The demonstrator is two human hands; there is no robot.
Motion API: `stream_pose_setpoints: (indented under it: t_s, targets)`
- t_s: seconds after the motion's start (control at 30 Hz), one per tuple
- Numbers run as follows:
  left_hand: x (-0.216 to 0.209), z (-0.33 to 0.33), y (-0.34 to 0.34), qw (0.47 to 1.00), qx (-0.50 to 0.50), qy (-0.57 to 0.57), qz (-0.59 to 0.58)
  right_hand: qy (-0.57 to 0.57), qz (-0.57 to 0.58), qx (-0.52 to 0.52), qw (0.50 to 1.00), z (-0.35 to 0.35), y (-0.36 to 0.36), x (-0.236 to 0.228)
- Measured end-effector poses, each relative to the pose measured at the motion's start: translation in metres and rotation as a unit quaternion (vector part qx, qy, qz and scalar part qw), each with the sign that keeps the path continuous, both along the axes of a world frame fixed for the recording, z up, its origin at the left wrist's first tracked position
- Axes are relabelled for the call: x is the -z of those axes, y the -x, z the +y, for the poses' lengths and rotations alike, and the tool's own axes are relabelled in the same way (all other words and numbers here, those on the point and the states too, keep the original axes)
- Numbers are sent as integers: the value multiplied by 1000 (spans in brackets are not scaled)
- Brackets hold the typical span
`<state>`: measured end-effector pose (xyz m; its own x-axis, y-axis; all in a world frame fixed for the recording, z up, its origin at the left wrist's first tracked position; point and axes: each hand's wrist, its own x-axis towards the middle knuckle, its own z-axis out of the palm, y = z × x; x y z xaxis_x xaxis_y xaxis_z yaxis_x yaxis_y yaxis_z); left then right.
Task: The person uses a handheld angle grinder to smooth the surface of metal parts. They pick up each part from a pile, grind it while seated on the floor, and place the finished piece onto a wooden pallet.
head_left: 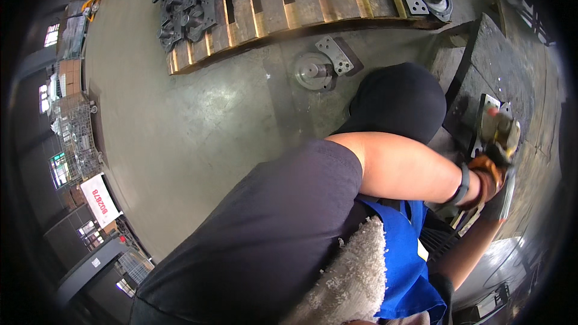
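At the right, both my gloved hands are close together over a dark, worn bench top [503, 63]. My left hand [486, 176], in an orange-brown glove with a dark band on the wrist, looks closed, but what it grips is hidden. My right hand [507, 144] overlaps it, in a pale glove with a grey-white cuff; blur and overlap hide its fingers. Beside the hands lies a metal plate with holes [486, 111] on the bench. A small red spot shows there, too blurred to name.
On the floor lies a round metal part with a hub and a drilled plate [316, 71]. Behind it, a wooden pallet [271, 9] carries several similar castings. My knee [400, 102] is beside the bench. Wire cages [78, 135] and a white sign [100, 200] stand far left.
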<state>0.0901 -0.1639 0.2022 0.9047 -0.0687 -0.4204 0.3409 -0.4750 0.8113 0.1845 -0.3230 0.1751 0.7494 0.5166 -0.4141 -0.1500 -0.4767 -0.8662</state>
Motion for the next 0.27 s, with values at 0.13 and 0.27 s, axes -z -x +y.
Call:
stream_pose_setpoints:
  t_s: [0.13, 0.27]
  targets:
    - [-14, -14, 39, 998, -32, 37, 33, 15, 56, 19, 998, 37, 82, -67]
    - [-16, -1, 34, 977, -101, 120, 145, 561, -169, -222, 780, 62, 69, -68]
